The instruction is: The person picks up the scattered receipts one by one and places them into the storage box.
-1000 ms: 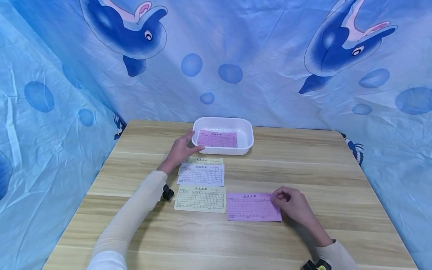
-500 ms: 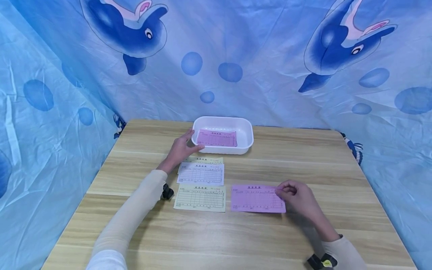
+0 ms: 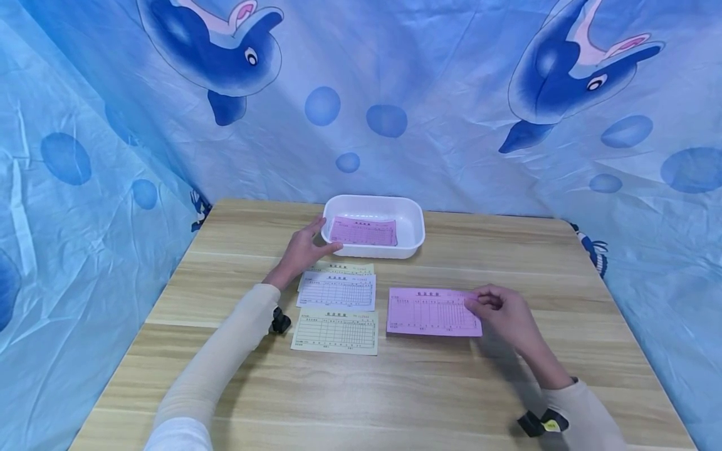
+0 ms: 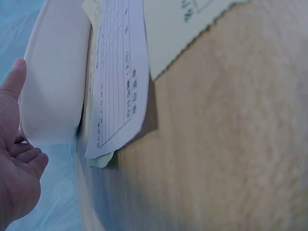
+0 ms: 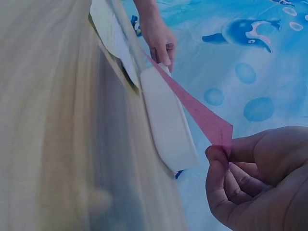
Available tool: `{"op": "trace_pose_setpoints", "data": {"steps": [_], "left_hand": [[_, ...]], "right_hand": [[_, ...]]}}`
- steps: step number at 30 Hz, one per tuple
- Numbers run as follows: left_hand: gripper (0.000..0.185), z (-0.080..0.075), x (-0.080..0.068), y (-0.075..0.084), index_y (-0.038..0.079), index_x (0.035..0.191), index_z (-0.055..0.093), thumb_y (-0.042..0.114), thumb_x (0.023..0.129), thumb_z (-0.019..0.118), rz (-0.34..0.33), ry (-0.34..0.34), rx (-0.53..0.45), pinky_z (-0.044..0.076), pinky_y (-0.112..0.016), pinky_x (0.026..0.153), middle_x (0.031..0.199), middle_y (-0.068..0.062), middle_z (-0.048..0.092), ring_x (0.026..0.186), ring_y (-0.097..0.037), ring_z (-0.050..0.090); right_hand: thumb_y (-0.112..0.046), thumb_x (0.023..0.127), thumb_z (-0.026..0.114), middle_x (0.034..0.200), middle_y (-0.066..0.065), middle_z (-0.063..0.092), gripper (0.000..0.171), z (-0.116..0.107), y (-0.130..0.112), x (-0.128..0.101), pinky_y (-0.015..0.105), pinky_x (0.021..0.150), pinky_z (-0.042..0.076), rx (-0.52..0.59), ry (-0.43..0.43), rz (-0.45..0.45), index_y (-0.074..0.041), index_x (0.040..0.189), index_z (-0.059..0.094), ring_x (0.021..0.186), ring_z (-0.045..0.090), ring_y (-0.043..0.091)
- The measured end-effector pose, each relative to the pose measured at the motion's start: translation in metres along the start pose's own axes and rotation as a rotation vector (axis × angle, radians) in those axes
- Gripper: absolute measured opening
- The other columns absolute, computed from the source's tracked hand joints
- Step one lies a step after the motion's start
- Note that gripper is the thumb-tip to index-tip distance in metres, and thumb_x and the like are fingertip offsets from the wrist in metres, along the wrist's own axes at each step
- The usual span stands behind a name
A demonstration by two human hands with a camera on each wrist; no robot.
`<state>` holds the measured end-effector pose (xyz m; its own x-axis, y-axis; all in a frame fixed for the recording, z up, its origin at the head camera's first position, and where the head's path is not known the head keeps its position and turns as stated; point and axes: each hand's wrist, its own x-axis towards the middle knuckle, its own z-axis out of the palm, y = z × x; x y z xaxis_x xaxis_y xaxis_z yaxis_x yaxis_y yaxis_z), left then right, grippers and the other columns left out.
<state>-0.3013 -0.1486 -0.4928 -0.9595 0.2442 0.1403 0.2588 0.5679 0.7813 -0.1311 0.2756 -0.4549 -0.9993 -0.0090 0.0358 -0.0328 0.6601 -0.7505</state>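
Plainly, thin paper in several tints contrasts with hard, smooth plastic on a wood-grained surface [image 3: 361,401]. The right hand [image 3: 510,318] has its grip closed, thumb against forefinger, on the right edge of a pink printed form [image 3: 431,313], a flat rectangle ruled with a grid. That sheet is up off the surface, to the right of the other papers, and the right wrist view shows it as a narrow, slightly translucent wedge. The left hand [image 3: 300,252] has its grip around the near left corner of a white plastic tray [image 3: 375,252], thumb and fingers parted only by the corner itself. This tray is a shallow rounded rectangle with a lip, and inside, toward the left, lies a pink printed slip [image 3: 363,232]. Just in front of the tray a far pale yellow form [image 3: 344,268] lies partly under a white form [image 3: 336,292], whose end curls upward. Nearer the person is a near pale yellow form [image 3: 334,333] with a finely serrated edge. Behind everything hangs a creased blue sheet [image 3: 451,163] printed with dolphins and round bubbles.
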Motion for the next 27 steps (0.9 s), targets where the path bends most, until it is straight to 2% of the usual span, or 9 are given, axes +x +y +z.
{"op": "trace_pose_setpoints", "data": {"steps": [7, 14, 21, 27], "left_hand": [[0.097, 0.0, 0.0, 0.001, 0.001, 0.158, 0.033, 0.047, 0.086, 0.081, -0.003, 0.0, 0.011, 0.023, -0.046, 0.126, 0.167, -0.015, 0.025, 0.155, -0.03, 0.022], [0.098, -0.001, 0.0, 0.001, 0.001, 0.158, 0.033, 0.048, 0.086, 0.08, -0.004, -0.001, 0.019, 0.023, -0.046, 0.126, 0.167, -0.015, 0.025, 0.155, -0.031, 0.022], [0.099, 0.0, 0.0, 0.0, -0.001, 0.157, 0.032, 0.048, 0.086, 0.081, 0.006, -0.007, 0.008, 0.021, -0.047, 0.126, 0.167, -0.018, 0.024, 0.155, -0.032, 0.021], [0.099, 0.0, 0.0, 0.0, -0.001, 0.157, 0.032, 0.046, 0.086, 0.081, 0.01, -0.009, 0.007, 0.021, -0.047, 0.126, 0.166, -0.019, 0.025, 0.155, -0.032, 0.022]], "right_hand": [[-0.016, 0.096, 0.074, 0.095, 0.01, 0.076, 0.019, -0.002, -0.011, 0.012, 0.024, 0.068, 0.06, 0.035, 0.01, 0.015, -0.003, 0.109, 0.074, 0.083, 0.07, 0.018], [-0.02, 0.096, 0.075, 0.097, 0.014, 0.075, 0.027, -0.006, -0.023, 0.026, 0.021, 0.068, 0.059, 0.097, 0.014, 0.021, 0.002, 0.111, 0.072, 0.081, 0.069, 0.012], [-0.022, 0.096, 0.075, 0.099, 0.016, 0.075, 0.03, -0.006, -0.034, 0.041, 0.027, 0.07, 0.062, 0.128, 0.037, -0.011, 0.002, 0.113, 0.072, 0.08, 0.069, 0.01], [-0.025, 0.097, 0.074, 0.1, 0.015, 0.073, 0.028, -0.003, -0.044, 0.054, 0.023, 0.069, 0.061, 0.136, 0.071, -0.017, 0.0, 0.111, 0.072, 0.08, 0.069, 0.013]]}}
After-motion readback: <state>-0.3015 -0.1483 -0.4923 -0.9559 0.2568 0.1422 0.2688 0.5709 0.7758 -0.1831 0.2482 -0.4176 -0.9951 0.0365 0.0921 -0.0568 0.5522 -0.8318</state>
